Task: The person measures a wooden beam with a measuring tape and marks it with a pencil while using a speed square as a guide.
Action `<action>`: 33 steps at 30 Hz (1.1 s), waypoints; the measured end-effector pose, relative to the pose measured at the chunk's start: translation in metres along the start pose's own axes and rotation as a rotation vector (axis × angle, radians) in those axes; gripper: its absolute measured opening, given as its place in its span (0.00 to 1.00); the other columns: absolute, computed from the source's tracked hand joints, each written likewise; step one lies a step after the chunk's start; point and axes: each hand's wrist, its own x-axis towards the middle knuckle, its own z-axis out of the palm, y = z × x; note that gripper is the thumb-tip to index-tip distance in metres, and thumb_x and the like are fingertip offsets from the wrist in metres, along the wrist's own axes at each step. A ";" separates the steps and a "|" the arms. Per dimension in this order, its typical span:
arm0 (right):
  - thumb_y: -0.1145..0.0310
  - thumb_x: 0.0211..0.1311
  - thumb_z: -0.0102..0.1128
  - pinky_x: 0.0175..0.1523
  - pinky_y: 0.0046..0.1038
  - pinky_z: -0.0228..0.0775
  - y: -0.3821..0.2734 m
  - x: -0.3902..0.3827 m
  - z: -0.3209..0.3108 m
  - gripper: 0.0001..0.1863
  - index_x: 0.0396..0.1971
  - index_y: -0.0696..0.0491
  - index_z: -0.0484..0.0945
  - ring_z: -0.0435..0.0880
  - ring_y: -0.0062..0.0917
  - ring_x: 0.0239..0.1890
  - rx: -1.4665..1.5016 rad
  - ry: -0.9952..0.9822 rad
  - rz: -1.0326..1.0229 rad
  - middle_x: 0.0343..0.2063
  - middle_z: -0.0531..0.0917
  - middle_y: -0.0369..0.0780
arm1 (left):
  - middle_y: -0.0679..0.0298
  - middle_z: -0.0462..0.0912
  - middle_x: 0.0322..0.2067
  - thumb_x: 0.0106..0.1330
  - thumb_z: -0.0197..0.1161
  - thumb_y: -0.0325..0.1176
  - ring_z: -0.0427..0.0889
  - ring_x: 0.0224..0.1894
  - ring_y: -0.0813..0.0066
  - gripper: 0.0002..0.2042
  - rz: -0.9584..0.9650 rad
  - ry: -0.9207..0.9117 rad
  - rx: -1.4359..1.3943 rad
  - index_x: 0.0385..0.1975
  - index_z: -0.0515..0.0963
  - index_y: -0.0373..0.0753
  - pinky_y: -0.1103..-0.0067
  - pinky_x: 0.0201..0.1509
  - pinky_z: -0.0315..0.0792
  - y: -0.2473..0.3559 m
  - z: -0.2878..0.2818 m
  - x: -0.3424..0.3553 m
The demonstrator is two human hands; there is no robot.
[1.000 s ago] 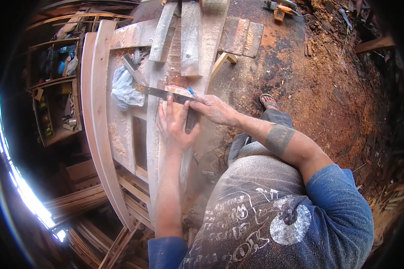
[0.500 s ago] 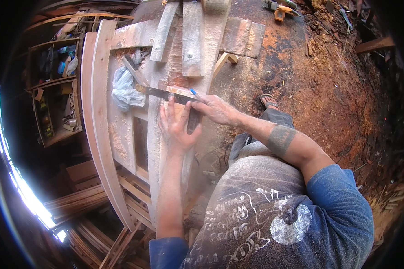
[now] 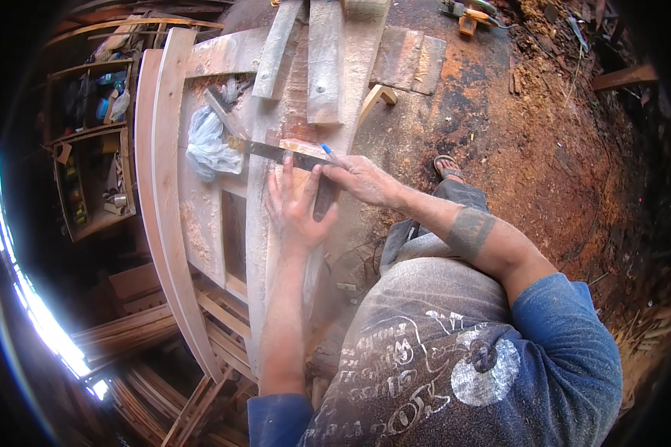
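A dark metal carpenter's square (image 3: 265,150) lies across a pale wooden piece (image 3: 300,177) on the workbench. My left hand (image 3: 298,216) rests on this piece with its fingers spread, the fingertips pressing the long blade. Beside its thumb shows the square's other dark arm (image 3: 325,200), partly covered. In my right hand (image 3: 365,181) is a slim pen (image 3: 328,153) with a blue end, pinched at the blade's right part. The pen's tip is hidden by the fingers. Left of the blade sits a crumpled clear plastic bag (image 3: 210,141).
Loose grey boards (image 3: 324,74) lie at the bench's far end. Long planks (image 3: 168,149) run along its left side. Shelves (image 3: 93,141) with small items stand farther left. A yellow-and-dark power tool (image 3: 467,22) sits on the sawdust-strewn floor (image 3: 529,171).
The view has shifted slightly. Both hands, the square and the pen keep nearly the same places on the wood.
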 end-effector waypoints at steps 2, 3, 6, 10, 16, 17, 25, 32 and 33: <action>0.58 0.81 0.49 0.57 0.29 0.73 -0.001 0.000 0.000 0.21 0.58 0.58 0.80 0.80 0.21 0.48 0.009 0.004 -0.003 0.43 0.86 0.40 | 0.50 0.52 0.79 0.56 0.71 0.48 0.51 0.77 0.32 0.41 0.018 -0.030 0.035 0.75 0.68 0.62 0.45 0.79 0.47 0.000 -0.001 0.000; 0.58 0.81 0.49 0.57 0.29 0.73 -0.001 0.000 0.001 0.21 0.58 0.58 0.79 0.80 0.21 0.48 -0.006 -0.003 0.008 0.43 0.86 0.40 | 0.50 0.52 0.79 0.56 0.71 0.48 0.51 0.77 0.32 0.41 0.013 -0.033 0.017 0.75 0.68 0.62 0.45 0.79 0.47 0.000 -0.001 0.000; 0.57 0.81 0.49 0.57 0.30 0.73 -0.002 0.001 0.000 0.21 0.59 0.57 0.78 0.80 0.22 0.48 -0.034 -0.007 0.008 0.43 0.87 0.41 | 0.49 0.52 0.79 0.56 0.70 0.48 0.51 0.76 0.32 0.41 0.015 -0.031 -0.015 0.75 0.68 0.61 0.44 0.79 0.47 0.000 0.000 0.001; 0.57 0.81 0.49 0.56 0.31 0.74 -0.001 0.001 -0.002 0.22 0.61 0.57 0.77 0.81 0.24 0.47 -0.045 -0.018 0.001 0.43 0.87 0.44 | 0.56 0.55 0.79 0.53 0.72 0.48 0.53 0.76 0.32 0.40 0.020 0.031 -0.045 0.73 0.71 0.66 0.41 0.75 0.52 -0.001 0.002 0.002; 0.56 0.81 0.48 0.55 0.33 0.74 -0.001 0.001 -0.003 0.22 0.59 0.58 0.77 0.82 0.25 0.46 -0.081 -0.027 -0.016 0.43 0.87 0.45 | 0.55 0.55 0.79 0.54 0.72 0.48 0.52 0.77 0.32 0.40 0.015 0.017 -0.045 0.72 0.71 0.66 0.42 0.75 0.51 -0.001 0.001 0.001; 0.56 0.81 0.48 0.55 0.33 0.74 -0.001 0.001 -0.003 0.22 0.59 0.58 0.77 0.82 0.25 0.46 -0.080 -0.027 -0.016 0.43 0.87 0.45 | 0.55 0.55 0.79 0.54 0.72 0.48 0.52 0.77 0.32 0.40 0.021 0.022 -0.049 0.72 0.71 0.66 0.42 0.75 0.51 -0.001 0.001 0.002; 0.57 0.78 0.51 0.54 0.36 0.74 -0.022 -0.001 -0.009 0.20 0.54 0.57 0.79 0.86 0.39 0.45 -0.207 -0.032 -0.062 0.43 0.86 0.53 | 0.55 0.55 0.79 0.52 0.73 0.47 0.54 0.75 0.30 0.40 -0.023 0.005 -0.060 0.72 0.71 0.68 0.41 0.73 0.53 0.004 -0.005 0.004; 0.58 0.79 0.52 0.38 0.39 0.75 -0.072 0.002 -0.031 0.20 0.37 0.59 0.83 0.84 0.38 0.26 -0.790 0.458 -0.397 0.23 0.81 0.50 | 0.49 0.54 0.78 0.49 0.74 0.44 0.56 0.73 0.30 0.40 -0.086 -0.046 -0.087 0.69 0.75 0.63 0.44 0.75 0.55 0.005 -0.016 0.010; 0.58 0.79 0.52 0.38 0.39 0.75 -0.081 0.007 -0.031 0.20 0.37 0.59 0.83 0.84 0.38 0.26 -0.793 0.424 -0.421 0.23 0.81 0.50 | 0.49 0.54 0.78 0.49 0.74 0.44 0.56 0.73 0.30 0.40 -0.114 -0.038 -0.101 0.69 0.75 0.63 0.44 0.75 0.55 0.005 -0.018 0.011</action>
